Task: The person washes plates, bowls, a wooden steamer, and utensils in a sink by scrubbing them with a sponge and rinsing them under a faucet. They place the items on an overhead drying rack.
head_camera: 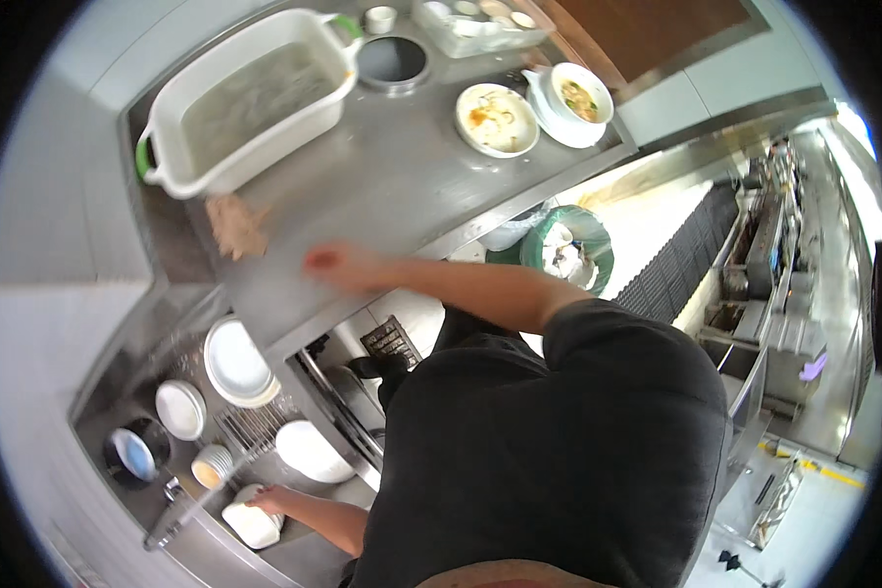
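Note:
My left hand (268,500) grips the upper edge of a squarish white dish (253,523), seemingly stacked, in the sink area at lower left. My right hand (342,266) is blurred above the steel counter (382,184); a red patch shows at its fingers, and whether it holds anything cannot be told. Left of it, a crumpled brownish cloth or glove (237,226) lies beside a white tub (264,140) of cloudy water with green handles. In the sink area are a white oval dish stack (239,360), white bowls (181,409), stacked cups (212,466) and a large white dish (312,452).
A food-soiled plate (497,121) and a bowl with food scraps (582,99) stand near the counter's right end. Behind are a round opening (392,60) and a clear bin of dishes (481,33). A green-lined waste bin (567,246) stands below; a faucet (173,518) crosses the sink.

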`<state>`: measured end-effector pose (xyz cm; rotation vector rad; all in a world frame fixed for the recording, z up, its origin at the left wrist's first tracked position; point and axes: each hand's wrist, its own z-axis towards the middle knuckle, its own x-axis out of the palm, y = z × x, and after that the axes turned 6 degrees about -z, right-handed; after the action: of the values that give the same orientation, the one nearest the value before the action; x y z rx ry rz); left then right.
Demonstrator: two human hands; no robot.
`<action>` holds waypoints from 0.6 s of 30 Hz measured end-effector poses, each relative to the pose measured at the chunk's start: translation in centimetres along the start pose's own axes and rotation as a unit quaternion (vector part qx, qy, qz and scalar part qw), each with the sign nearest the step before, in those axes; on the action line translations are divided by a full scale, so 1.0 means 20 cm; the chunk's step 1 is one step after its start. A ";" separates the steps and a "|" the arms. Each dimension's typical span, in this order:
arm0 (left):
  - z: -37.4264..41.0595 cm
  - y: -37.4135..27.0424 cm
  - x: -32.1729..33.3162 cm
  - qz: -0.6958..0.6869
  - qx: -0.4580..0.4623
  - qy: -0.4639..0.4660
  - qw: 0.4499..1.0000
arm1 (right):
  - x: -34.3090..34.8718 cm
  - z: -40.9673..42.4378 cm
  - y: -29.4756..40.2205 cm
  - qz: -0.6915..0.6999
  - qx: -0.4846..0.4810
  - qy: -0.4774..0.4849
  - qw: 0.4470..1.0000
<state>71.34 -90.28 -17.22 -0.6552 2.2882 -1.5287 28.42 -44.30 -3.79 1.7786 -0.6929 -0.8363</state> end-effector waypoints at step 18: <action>-4.76 0.94 0.70 0.277 0.005 0.921 0.274 | -3.08 -1.05 -1.02 -0.174 0.342 -0.488 0.784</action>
<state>8.74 -17.19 1.63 3.3324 2.1627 -1.6245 10.05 21.30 -4.14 2.0586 -1.5057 -2.0250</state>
